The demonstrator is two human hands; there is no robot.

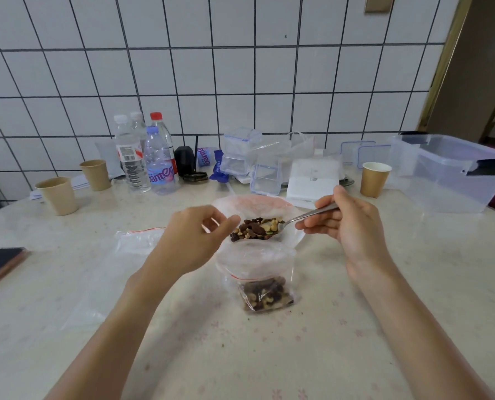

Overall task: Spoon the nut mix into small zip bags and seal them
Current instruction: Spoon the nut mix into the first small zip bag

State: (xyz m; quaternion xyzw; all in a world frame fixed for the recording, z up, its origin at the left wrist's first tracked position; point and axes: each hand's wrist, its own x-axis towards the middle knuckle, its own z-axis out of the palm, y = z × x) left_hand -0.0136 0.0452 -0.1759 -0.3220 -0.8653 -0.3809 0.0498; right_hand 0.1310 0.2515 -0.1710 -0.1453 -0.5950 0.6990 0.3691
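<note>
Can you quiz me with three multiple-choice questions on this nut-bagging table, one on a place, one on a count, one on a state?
1. Where does the zip bag with nuts lie?
A. nearer the person than the nut bowl
B. inside the storage box
C. beside the bottles

2. How many brown paper cups stand on the table?
A. one
B. three
C. five

3. What state is the spoon in?
A. lying on the table
B. held, loaded with nuts
C. held, empty

Answers:
1 A, it sits on the table just before the nut bowl.
2 B, two at left, one at right.
3 B, the right hand grips it over the bowl, nuts heaped on it.
</note>
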